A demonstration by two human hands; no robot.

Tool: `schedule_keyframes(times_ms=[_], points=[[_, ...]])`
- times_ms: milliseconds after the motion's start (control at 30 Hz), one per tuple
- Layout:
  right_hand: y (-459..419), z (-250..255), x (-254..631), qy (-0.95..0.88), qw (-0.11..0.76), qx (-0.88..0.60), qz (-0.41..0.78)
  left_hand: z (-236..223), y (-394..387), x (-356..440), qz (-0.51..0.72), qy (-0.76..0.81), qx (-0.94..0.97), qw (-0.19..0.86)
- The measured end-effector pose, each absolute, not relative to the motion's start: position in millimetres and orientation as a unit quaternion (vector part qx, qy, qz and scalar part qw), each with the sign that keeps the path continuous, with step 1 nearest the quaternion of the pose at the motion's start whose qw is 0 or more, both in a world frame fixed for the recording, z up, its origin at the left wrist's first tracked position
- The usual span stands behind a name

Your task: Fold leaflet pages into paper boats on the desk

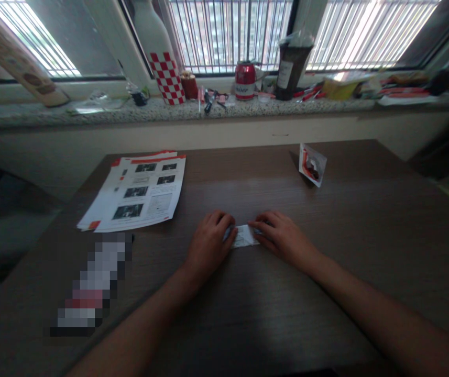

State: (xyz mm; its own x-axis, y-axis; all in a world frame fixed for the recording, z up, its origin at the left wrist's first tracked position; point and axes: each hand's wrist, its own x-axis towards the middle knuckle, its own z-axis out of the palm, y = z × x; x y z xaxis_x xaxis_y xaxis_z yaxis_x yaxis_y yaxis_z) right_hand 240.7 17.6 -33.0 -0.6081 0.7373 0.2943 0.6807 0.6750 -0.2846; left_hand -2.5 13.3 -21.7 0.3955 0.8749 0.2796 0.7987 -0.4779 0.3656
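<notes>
A small folded piece of pale paper [243,236] lies on the brown table between my hands. At its left end, my left hand [213,235] grips it with fingers curled over the edge. My right hand [277,234] holds the opposite end, fingers bent and thumb close to the near edge. The middle of the paper shows a slanting crease or flap. Both ends are partly hidden under my fingers.
Printed sheets [141,191] lie at the back left, above a pixelated oblong object [92,285]. A small packet [313,165] stands tilted at the back right. Along the windowsill are a checked bottle [167,78], a red can [245,81] and a dark cup [290,68].
</notes>
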Motion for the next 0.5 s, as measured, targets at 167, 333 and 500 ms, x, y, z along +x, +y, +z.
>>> schedule_keyframes(times_ms=[167, 333, 500], points=[[23, -35, 242, -0.888, 0.192, -0.416, 0.037, -17, 3, 5, 0.155, 0.416, 0.892, 0.082], [23, -36, 242, -0.892, 0.174, -0.415, 0.030, -20, -7, 10, 0.114, 0.422, 0.896, 0.082], [11, -39, 237, -0.903, 0.153, -0.398, 0.051, -26, -10, 8, 0.118, 0.427, 0.891, 0.101]])
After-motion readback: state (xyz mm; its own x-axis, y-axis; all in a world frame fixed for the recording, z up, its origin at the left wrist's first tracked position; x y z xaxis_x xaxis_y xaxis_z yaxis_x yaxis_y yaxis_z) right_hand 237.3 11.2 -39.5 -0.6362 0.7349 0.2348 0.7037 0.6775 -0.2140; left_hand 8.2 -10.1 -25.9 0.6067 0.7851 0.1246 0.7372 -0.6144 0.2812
